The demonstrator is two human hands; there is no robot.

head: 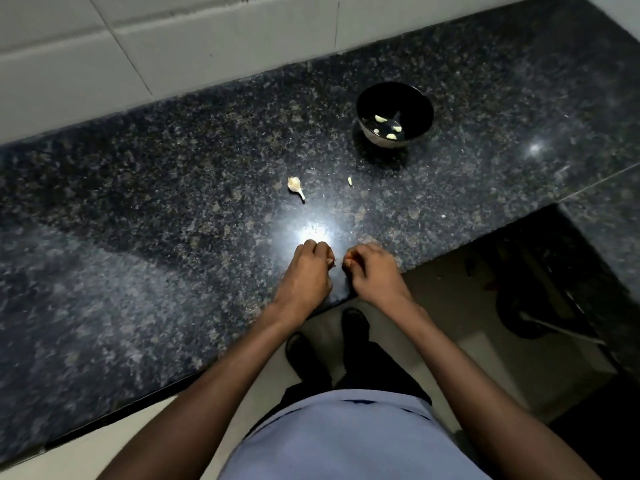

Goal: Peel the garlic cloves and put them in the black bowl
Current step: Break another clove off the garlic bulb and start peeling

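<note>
The black bowl stands on the dark granite counter at the back right, with three peeled garlic cloves in it. A garlic bulb remnant with its stem lies mid-counter, and a small pale garlic piece lies to its right. Near the counter's front edge, my left hand and my right hand sit close together with curled fingers. Each pinches a small bit of garlic at its fingertips, mostly hidden. A narrow gap separates the two hands.
A tiled wall runs behind the counter. A tiny white flake lies near the counter's right corner. The counter is cut away at the right, with a dark space and the floor below it. A bright light reflection sits just beyond my hands.
</note>
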